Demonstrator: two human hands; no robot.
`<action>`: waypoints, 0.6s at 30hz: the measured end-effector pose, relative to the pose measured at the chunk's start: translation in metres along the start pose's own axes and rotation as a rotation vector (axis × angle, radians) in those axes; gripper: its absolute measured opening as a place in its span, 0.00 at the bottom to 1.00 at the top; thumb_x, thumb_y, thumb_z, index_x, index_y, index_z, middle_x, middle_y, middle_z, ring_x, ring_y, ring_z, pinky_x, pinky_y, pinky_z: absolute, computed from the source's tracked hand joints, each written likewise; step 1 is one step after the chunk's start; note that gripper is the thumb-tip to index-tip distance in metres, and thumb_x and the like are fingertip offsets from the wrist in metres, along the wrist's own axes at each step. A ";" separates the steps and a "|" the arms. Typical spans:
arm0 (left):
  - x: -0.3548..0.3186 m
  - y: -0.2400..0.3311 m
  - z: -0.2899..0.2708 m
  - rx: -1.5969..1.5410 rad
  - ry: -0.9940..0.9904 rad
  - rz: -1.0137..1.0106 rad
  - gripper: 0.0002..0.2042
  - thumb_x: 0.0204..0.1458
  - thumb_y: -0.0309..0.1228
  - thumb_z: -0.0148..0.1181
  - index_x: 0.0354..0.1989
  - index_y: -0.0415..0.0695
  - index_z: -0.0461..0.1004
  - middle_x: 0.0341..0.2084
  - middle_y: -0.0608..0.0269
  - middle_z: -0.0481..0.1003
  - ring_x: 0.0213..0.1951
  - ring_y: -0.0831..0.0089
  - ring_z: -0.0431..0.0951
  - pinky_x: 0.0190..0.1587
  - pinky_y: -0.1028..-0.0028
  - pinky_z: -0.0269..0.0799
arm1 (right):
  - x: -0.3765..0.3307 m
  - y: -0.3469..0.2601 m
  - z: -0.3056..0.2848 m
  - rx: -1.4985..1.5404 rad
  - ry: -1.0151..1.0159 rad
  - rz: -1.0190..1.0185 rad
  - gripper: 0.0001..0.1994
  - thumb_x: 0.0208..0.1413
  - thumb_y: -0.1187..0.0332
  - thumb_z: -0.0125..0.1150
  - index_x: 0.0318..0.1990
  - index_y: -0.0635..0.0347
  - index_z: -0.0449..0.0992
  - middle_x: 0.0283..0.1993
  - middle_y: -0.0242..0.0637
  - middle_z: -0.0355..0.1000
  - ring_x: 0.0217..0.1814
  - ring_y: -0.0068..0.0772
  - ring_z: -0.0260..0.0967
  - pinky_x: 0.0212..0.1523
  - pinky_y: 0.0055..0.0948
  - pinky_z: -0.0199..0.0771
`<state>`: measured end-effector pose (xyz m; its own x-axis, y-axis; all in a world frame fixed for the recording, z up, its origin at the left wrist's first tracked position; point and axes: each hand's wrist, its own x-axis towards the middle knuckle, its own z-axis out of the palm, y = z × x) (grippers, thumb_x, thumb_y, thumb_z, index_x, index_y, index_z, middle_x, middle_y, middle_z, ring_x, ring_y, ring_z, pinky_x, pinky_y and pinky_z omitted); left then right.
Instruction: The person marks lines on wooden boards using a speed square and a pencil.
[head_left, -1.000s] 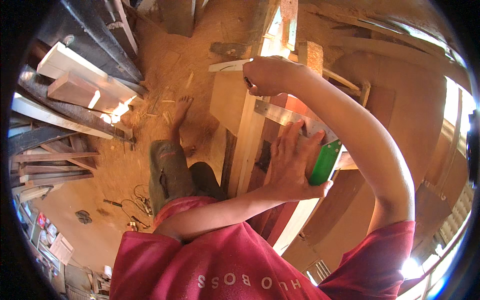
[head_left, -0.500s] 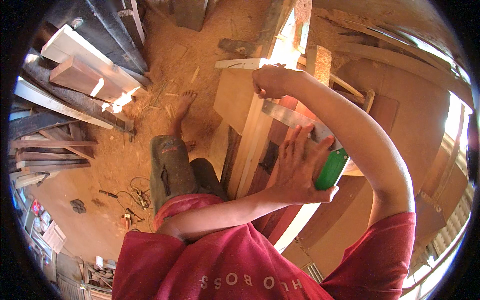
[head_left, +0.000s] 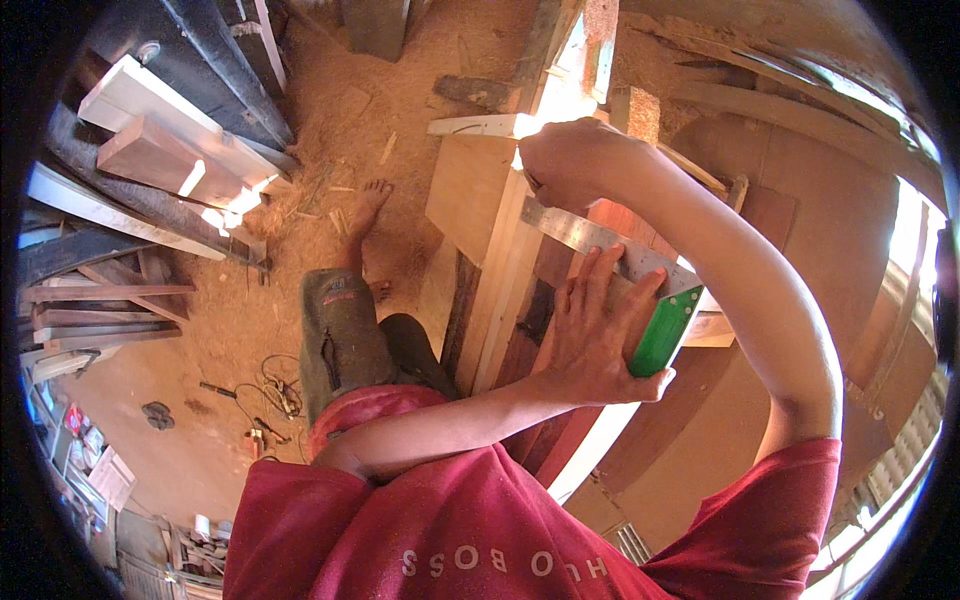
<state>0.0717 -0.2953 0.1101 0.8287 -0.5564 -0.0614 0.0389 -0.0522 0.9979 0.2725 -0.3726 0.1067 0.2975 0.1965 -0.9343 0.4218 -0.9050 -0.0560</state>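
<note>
Pinned by left hand (head_left: 597, 328): try square (head_left: 662, 345), laid across reddish boards (head_left: 525, 355), gripped between spread fingertips on blade (head_left: 578, 234) and thumb at end of green handle (head_left: 665, 335). Probably light and stiff, slick along metal; best taken by handle. Long axis along blade, pointing up-left toward pale beam (head_left: 500, 300). Curled near blade tip: right hand (head_left: 570, 165); cannot tell whether gripping anything.

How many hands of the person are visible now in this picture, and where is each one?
2. The left hand is spread on the green-handled square; the right hand is curled near the tip of its blade, partly hidden from this angle.
</note>
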 end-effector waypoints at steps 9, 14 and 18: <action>-0.004 0.000 0.004 0.014 -0.002 -0.002 0.50 0.35 0.57 0.68 0.70 0.52 0.58 0.67 0.35 0.47 0.69 0.33 0.46 0.61 0.36 0.48 | -0.084 -0.015 -0.031 -0.057 0.034 0.080 0.10 0.48 0.68 0.62 0.34 0.66 0.80 0.31 0.52 0.79 0.38 0.51 0.80 0.40 0.45 0.80; -0.005 0.001 0.004 0.075 -0.038 -0.012 0.50 0.38 0.59 0.66 0.71 0.51 0.57 0.67 0.35 0.48 0.68 0.33 0.48 0.62 0.38 0.49 | -0.124 -0.027 -0.051 -0.061 -0.031 0.161 0.09 0.47 0.66 0.62 0.24 0.63 0.79 0.28 0.49 0.78 0.37 0.49 0.79 0.41 0.46 0.78; -0.004 0.000 0.003 0.073 -0.059 0.006 0.50 0.39 0.59 0.65 0.72 0.51 0.55 0.67 0.35 0.47 0.69 0.33 0.47 0.63 0.39 0.48 | -0.162 -0.024 -0.048 -0.028 0.122 0.179 0.11 0.46 0.63 0.65 0.20 0.61 0.78 0.28 0.48 0.76 0.38 0.48 0.77 0.44 0.44 0.75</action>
<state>0.0669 -0.2955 0.1105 0.7942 -0.6048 -0.0587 -0.0086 -0.1077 0.9941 0.2555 -0.3646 0.2764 0.4708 0.0795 -0.8787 0.3760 -0.9190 0.1183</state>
